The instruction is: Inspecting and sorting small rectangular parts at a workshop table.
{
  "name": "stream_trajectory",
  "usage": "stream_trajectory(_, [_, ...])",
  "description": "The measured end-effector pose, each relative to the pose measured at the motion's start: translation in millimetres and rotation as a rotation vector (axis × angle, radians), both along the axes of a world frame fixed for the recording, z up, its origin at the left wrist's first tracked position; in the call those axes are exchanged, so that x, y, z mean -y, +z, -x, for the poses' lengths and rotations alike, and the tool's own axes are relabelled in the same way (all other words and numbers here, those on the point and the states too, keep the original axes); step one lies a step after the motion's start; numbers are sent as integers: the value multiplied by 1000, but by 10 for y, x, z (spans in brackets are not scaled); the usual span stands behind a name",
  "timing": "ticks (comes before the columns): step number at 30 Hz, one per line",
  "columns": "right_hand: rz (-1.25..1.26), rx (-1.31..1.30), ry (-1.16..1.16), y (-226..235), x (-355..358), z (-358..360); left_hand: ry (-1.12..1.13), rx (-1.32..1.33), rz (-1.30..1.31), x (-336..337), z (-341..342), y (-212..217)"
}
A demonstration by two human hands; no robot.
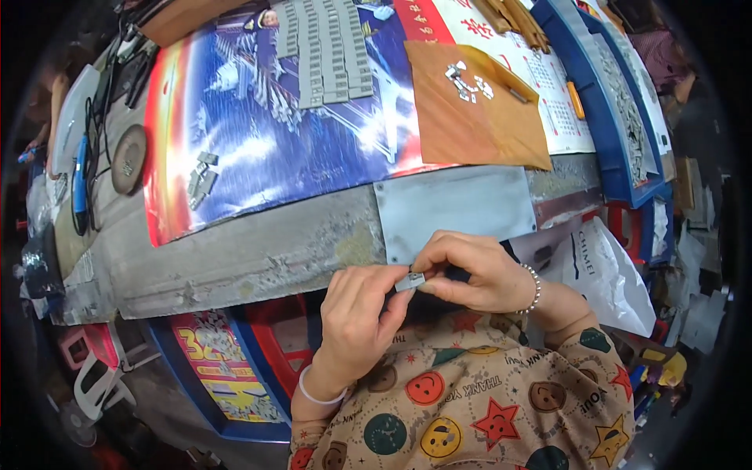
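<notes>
Two hands meeting over one small grey metal part (410, 280), held just off the near edge of the tabletop (258, 254), above the lap. Left hand (360, 313) coming up from below, fingers curled, thumb and forefinger tip pinching the part's left end. Right hand (470, 270) arching in from the right, fingertips closed on the part's right end, palm turned down. Part lying roughly level, long axis running left to right between the two pinches, so equally near to both hands. Directly beyond the knuckles, a flat grey metal sheet (454, 205) on the tabletop edge. Farther out, an orange paper (470, 117) carrying a few loose metal bits, and rows of grey parts (325, 51) laid out on a blue poster (258, 133). Off to the far left, a few more grey pieces (202, 178), well apart from either hand.
</notes>
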State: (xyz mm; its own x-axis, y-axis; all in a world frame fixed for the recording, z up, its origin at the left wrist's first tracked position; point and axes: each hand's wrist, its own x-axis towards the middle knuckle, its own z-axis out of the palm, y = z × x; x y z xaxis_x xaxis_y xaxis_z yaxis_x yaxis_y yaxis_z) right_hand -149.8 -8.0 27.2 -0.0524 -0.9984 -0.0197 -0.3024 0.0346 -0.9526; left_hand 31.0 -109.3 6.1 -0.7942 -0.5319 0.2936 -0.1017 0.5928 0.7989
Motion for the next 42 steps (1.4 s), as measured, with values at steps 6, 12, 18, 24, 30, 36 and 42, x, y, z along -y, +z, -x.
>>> stream_trajectory(6, [0, 130, -4, 36, 116, 21, -27, 29, 44, 203, -18, 134])
stream_trajectory(12, [155, -25, -166, 18, 58, 265, 130, 55, 180, 952, 131, 183])
stream_trajectory(18, [326, -490, -429, -120, -100, 395, 154, 43, 298, 2033, 582, -9])
stream_trajectory(24, [372, -588, -443, -266, -178, 467, 59, 79, 455, 2495, 944, -248])
stream_trajectory(30, [417, -587, -407, -294, -150, 483, 15, 140, 523, 2551, 1078, -204])
stream_trajectory(36, [425, -595, -407, -283, -135, 481, 2, 169, 427, 2571, 1123, -165])
stream_trajectory(42, [418, -598, -404, -292, -135, 476, -34, 150, 503, 2624, 1165, -164])
